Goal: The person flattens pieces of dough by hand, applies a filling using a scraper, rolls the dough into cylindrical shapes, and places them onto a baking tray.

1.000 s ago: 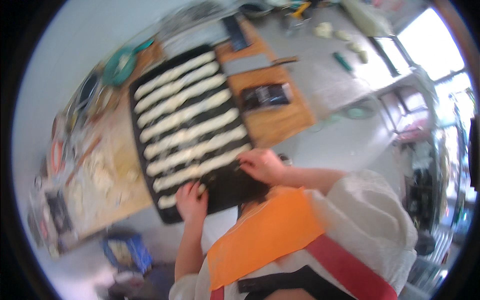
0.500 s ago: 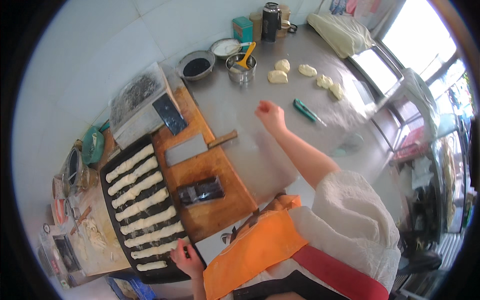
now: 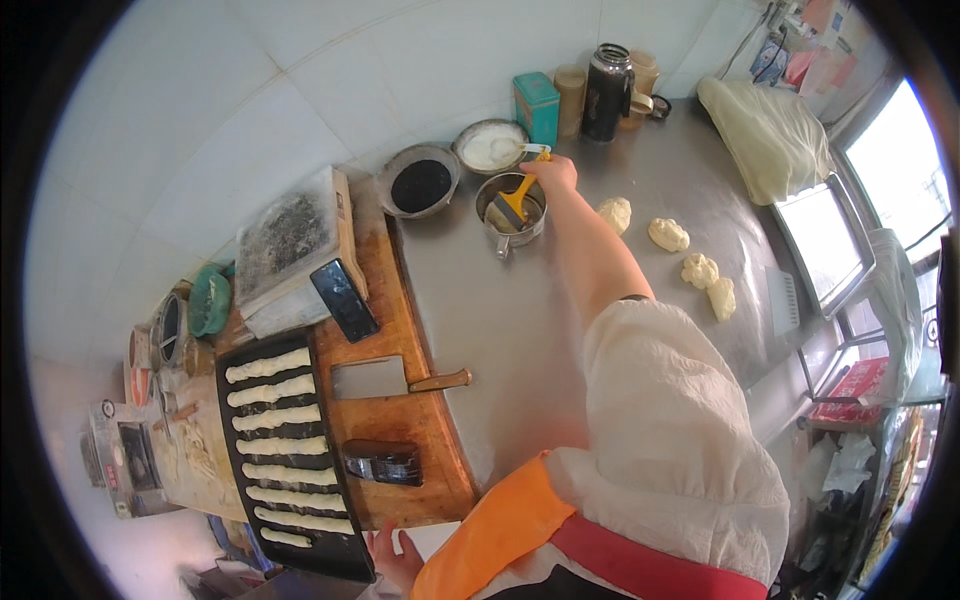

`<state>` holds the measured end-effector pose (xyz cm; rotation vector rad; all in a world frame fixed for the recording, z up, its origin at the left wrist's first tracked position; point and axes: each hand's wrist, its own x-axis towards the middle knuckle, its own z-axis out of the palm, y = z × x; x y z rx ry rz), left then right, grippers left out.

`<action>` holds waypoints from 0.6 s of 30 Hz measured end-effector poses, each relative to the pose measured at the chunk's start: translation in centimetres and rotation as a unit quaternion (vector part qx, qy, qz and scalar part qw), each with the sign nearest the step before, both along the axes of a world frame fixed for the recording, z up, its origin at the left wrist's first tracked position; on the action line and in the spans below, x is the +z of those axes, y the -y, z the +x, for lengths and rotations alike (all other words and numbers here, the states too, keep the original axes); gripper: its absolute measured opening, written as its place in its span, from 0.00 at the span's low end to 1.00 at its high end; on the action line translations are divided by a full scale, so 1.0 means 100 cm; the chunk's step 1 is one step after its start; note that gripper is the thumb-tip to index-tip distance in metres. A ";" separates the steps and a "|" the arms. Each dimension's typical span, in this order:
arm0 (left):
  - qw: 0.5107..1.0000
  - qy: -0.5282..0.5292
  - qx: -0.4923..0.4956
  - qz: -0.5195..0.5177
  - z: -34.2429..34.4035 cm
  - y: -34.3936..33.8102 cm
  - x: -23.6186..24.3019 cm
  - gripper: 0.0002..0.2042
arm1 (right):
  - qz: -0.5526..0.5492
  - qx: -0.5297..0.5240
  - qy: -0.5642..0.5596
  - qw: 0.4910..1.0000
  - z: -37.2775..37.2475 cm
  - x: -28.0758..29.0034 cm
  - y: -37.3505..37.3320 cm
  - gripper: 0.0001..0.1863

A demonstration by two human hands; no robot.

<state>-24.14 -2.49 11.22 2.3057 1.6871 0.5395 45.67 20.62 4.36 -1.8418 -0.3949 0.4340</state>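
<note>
My right hand [image 3: 553,172] is closed round the upper end of a yellow-handled pastry brush [image 3: 515,197]. The brush leans with its bristles down inside a small metal cup [image 3: 503,240]. Low in the view, my left hand [image 3: 396,556] is beside the near right corner of a black baking tray [image 3: 350,540], its visible fingers apart and nothing seen in them. Several long pale dough strips [image 3: 287,445] lie in rows across that tray.
Bowls of white powder [image 3: 492,147] and dark contents [image 3: 421,186] stand by the wall. A cleaver [image 3: 370,379], phone [image 3: 344,300] and dark wrapped block [image 3: 384,463] lie on the wooden board [image 3: 430,500]. Several dough pieces [image 3: 668,235] sit right of my arm.
My right hand has moved forward from over the metal table and taken hold of the brush handle. My left hand stays near the tray corner. The whole view has shifted.
</note>
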 end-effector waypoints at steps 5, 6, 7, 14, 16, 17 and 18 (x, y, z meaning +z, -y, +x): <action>0.991 0.092 -0.099 -0.026 0.051 -0.012 -0.015 0.14 | -0.066 0.069 0.115 0.989 -0.010 0.032 0.037 0.23; 0.985 0.128 -0.106 -0.038 0.061 -0.017 -0.018 0.14 | 0.020 0.081 0.047 0.995 -0.012 0.042 0.059 0.22; 0.983 0.140 -0.101 -0.060 0.069 -0.022 -0.020 0.14 | 0.129 0.022 0.007 0.991 -0.016 0.052 0.088 0.17; 0.962 0.217 -0.121 -0.110 0.128 -0.039 -0.020 0.12 | -0.004 0.118 -0.260 0.958 -0.135 0.033 0.242 0.08; 0.954 0.217 -0.173 -0.116 0.145 -0.037 -0.017 0.12 | -0.011 0.191 -0.398 0.897 -0.169 0.015 0.243 0.09; 0.948 0.218 -0.194 -0.123 0.152 -0.036 -0.015 0.12 | 0.052 0.159 -0.348 0.922 -0.176 0.009 0.241 0.09; 0.947 0.214 -0.208 -0.120 0.157 -0.036 -0.013 0.12 | 0.082 0.127 -0.322 0.934 -0.179 0.008 0.238 0.09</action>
